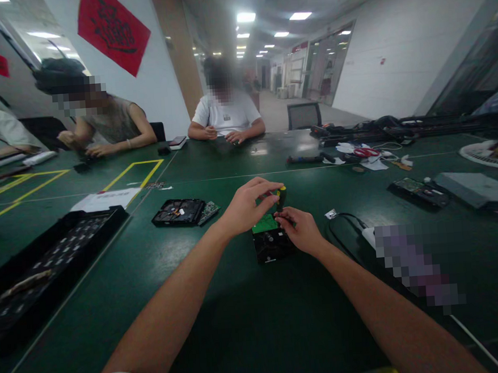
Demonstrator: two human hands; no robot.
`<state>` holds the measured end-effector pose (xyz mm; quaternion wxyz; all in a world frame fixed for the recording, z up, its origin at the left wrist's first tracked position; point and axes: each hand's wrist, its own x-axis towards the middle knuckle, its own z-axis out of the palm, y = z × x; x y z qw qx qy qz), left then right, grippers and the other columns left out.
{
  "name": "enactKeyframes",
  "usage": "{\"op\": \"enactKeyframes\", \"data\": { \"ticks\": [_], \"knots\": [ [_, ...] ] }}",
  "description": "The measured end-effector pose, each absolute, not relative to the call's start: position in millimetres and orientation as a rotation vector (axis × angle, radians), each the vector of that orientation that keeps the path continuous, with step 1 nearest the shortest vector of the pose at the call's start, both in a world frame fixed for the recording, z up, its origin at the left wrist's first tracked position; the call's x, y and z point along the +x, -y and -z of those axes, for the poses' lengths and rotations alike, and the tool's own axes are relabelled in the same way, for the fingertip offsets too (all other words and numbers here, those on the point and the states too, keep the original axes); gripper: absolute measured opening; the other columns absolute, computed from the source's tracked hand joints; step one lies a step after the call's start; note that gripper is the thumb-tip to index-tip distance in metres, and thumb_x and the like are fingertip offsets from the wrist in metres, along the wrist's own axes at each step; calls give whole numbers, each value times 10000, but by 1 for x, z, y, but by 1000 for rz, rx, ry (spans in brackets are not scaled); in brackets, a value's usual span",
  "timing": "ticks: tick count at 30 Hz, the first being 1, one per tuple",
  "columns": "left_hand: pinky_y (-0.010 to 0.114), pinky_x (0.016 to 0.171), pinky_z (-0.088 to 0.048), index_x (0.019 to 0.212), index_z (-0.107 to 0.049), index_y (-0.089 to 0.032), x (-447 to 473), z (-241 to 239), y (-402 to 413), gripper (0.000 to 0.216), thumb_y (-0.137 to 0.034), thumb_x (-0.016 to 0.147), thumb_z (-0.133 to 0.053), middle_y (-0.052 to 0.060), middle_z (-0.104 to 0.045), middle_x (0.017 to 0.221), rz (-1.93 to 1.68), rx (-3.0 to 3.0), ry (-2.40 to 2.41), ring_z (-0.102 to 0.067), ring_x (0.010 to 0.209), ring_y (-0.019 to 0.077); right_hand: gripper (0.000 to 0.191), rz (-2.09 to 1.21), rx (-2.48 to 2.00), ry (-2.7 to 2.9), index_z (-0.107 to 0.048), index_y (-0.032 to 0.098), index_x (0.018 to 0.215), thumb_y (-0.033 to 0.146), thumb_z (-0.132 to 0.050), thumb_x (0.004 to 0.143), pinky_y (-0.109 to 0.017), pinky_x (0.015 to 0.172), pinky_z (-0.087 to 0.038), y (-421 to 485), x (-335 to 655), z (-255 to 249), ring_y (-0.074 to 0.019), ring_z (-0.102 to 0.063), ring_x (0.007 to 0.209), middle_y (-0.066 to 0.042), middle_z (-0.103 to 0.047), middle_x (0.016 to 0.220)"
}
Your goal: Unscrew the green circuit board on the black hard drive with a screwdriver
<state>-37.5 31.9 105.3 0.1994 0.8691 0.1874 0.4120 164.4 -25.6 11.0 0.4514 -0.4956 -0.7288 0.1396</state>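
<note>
A black hard drive (270,243) with a green circuit board (263,224) on top lies on the dark green table (249,317) in front of me. My left hand (246,206) is curled around the top of a yellow-and-black screwdriver (281,197) that stands upright over the drive. My right hand (303,228) pinches the screwdriver's lower part and rests against the drive's right edge.
A second opened hard drive (178,212) lies to the left, beside a black tray (41,263). A white charger with cable (349,220) sits right. Two people sit across the table. More drives and parts (420,189) and tools (357,153) lie far right.
</note>
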Motion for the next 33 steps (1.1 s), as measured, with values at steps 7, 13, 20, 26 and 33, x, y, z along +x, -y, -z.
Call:
{"op": "enactKeyframes", "data": {
  "ticks": [7,13,20,26,33],
  "knots": [
    [341,902,-591,1305,-683,-233,-38,-107,-31,330,-189,988,-602,86,-697,1209,-1150,2437,-482,-673,1077,193,123,-359,-1232,1774,-694,221,1038,299,-636,962,-344,794,-561,24,165,-6,-215,-733,879,-65,-768,1003],
    [344,909,-595,1266,-693,-215,-39,-109,-29,300,-180,979,-612,85,-709,1201,-1147,2444,-488,-682,1076,196,105,-379,-1279,1740,-666,224,961,322,-681,925,-315,698,-542,23,166,-4,-191,-702,766,-32,-738,877],
    [346,901,-598,1217,-693,-208,-39,-108,-32,252,-185,978,-614,78,-716,1168,-1154,2436,-531,-695,1048,193,70,-348,-1257,1788,-676,225,967,281,-635,954,-332,775,-543,24,167,-8,-206,-712,833,-47,-751,926],
    [339,887,-594,1140,-698,-198,-38,-108,-32,183,-191,970,-630,69,-723,1122,-1185,2416,-540,-697,1024,188,78,-326,-1246,1814,-686,226,980,259,-616,964,-342,797,-542,23,169,-7,-218,-718,864,-57,-758,961],
    [323,860,-583,1096,-690,-196,-37,-109,-28,136,-200,976,-626,41,-747,1023,-1145,2339,-563,-709,922,169,99,-330,-1220,1841,-683,220,976,243,-587,977,-325,759,-536,24,167,-8,-205,-713,808,-55,-757,921]
  ]
}}
